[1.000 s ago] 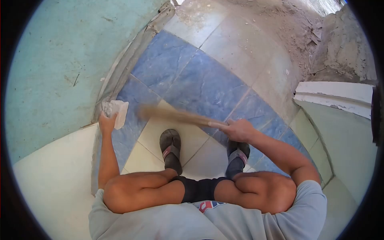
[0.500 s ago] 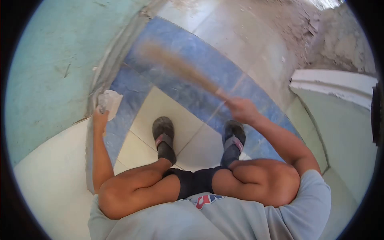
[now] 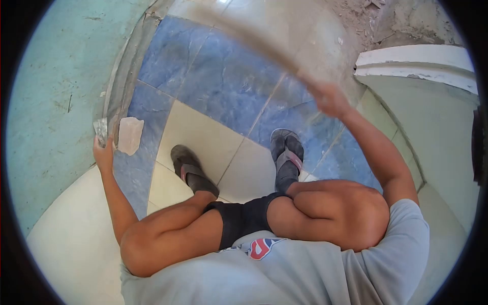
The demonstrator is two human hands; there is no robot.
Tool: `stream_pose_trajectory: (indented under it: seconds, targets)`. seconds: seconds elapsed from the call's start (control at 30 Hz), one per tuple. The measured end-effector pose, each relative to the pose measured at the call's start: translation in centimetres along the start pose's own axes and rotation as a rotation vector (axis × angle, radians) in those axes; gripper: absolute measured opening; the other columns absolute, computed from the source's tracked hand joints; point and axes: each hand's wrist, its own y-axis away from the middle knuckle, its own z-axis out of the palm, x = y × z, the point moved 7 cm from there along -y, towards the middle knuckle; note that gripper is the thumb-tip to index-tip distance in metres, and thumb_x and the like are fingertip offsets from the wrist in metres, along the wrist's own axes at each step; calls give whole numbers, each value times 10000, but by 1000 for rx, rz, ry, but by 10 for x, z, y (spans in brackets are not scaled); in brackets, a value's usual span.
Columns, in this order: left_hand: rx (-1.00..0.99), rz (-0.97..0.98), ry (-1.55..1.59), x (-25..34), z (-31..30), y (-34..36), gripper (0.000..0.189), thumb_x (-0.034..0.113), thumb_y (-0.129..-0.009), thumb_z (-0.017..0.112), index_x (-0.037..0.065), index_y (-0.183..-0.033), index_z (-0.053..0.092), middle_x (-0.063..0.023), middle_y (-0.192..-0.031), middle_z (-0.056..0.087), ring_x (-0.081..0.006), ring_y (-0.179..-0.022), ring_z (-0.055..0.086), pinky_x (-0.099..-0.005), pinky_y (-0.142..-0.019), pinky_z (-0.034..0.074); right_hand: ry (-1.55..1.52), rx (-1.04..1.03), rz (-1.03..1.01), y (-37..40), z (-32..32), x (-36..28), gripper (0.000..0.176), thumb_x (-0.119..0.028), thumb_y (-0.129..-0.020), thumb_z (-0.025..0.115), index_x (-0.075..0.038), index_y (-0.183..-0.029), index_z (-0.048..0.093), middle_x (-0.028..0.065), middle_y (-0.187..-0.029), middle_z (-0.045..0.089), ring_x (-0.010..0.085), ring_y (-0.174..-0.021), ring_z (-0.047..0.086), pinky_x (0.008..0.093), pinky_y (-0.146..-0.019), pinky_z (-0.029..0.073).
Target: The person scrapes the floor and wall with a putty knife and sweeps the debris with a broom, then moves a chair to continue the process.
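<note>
My left hand [image 3: 104, 151] is at the left, its fingers closed on a small greyish, shiny piece [image 3: 100, 129] against the edge of the green wall. Just right of it, a flat whitish chunk [image 3: 130, 135] lies on the blue tiles. My right hand [image 3: 330, 99] is raised at the upper right, wrapped round a long brown wooden stick [image 3: 264, 48]. The stick is smeared by motion and reaches up and left over the tiles, its far end too blurred to make out.
Blue tiles [image 3: 218, 81] and cream tiles [image 3: 203, 132] cover the floor around my sandalled feet. A green wall [image 3: 61, 91] stands at left, a white-topped ledge [image 3: 417, 61] at right. Rubble [image 3: 356, 20] lies at the upper right.
My right hand has moved up and right with the stick. The whitish chunk now lies apart from my left hand, which has shifted left and slightly down. The view has shifted a little.
</note>
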Motion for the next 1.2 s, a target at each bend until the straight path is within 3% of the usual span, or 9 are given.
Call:
stream_pose_trajectory:
  seconds: [0.17, 0.3, 0.4, 0.47, 0.57, 0.73, 0.93, 1.03, 1.2]
  targets:
    - [-109, 51, -47, 56, -16, -17, 587, 321, -889, 766, -28, -1335, 608, -208, -1231, 693, -313, -1158, 653, -391, -1010, 471, 331, -952, -127, 54, 38, -69, 520, -214, -925, 614, -378, -1419, 596, 151, -1014, 741, 393, -811, 720, 517, -687, 574]
    - [-197, 228, -117, 112, -45, -44, 477, 301, -900, 763, -25, -1225, 640, -176, -1104, 723, -286, -1010, 675, -383, -937, 490, 338, -450, 150, 42, 19, 61, 487, -238, -987, 540, -397, -1447, 565, 228, -875, 718, 428, -782, 714, 517, -694, 575]
    - [-251, 255, -143, 157, -67, -64, 504, 295, -905, 761, -38, -1259, 629, -188, -1133, 716, -283, -1038, 666, -380, -952, 487, 22, 138, 348, -2, -56, 64, 566, -126, -971, 544, -298, -1510, 519, 211, -1133, 718, 434, -961, 698, 482, -833, 554]
    - [-214, 383, -268, 185, -77, -81, 580, 260, -904, 766, -65, -1347, 581, -213, -1223, 693, -283, -1146, 647, -381, -1006, 470, -49, 245, 248, 0, -56, 62, 608, -140, -968, 536, -329, -1540, 463, 224, -996, 686, 427, -843, 681, 497, -751, 533]
    - [-236, 432, -154, 258, -89, -94, 662, 165, -894, 758, -56, -1463, 501, -207, -1395, 625, -285, -1307, 583, -365, -1103, 418, -146, 3, 9, 32, -9, 24, 690, -279, -931, 598, -290, -1589, 388, 190, -863, 674, 386, -727, 667, 512, -647, 513]
    - [-510, 772, -99, 451, -75, -60, 723, 1, -839, 668, -38, -1524, 443, -202, -1490, 561, -289, -1385, 532, -369, -1172, 359, -146, -136, 201, 123, 16, -19, 631, -374, -960, 612, -275, -1550, 411, 193, -926, 712, 408, -820, 701, 519, -684, 550]
    - [-296, 1327, -309, 659, -18, -74, 681, 77, -873, 681, -19, -1513, 470, -217, -1456, 582, -281, -1355, 554, -347, -1156, 372, -163, -4, 747, 289, 15, 18, 474, -322, -941, 675, -147, -1348, 508, 158, -1087, 724, 428, -916, 697, 527, -763, 560]
    - [-463, 1182, 47, 712, 19, -61, 660, 169, -909, 715, -24, -1498, 489, -203, -1399, 600, -230, -1271, 573, -344, -1114, 405, -87, 125, 1013, 398, -3, -6, 531, -282, -928, 691, -151, -1399, 484, 154, -1115, 717, 420, -955, 696, 504, -802, 565]
    - [-547, 1272, -46, 736, 96, -99, 660, 156, -861, 731, -78, -1441, 519, -193, -1314, 648, -227, -1185, 604, -332, -1075, 426, 175, 415, 1421, 535, -9, -111, 522, -152, -986, 613, -125, -1477, 439, 201, -1348, 620, 423, -1162, 632, 482, -942, 544]
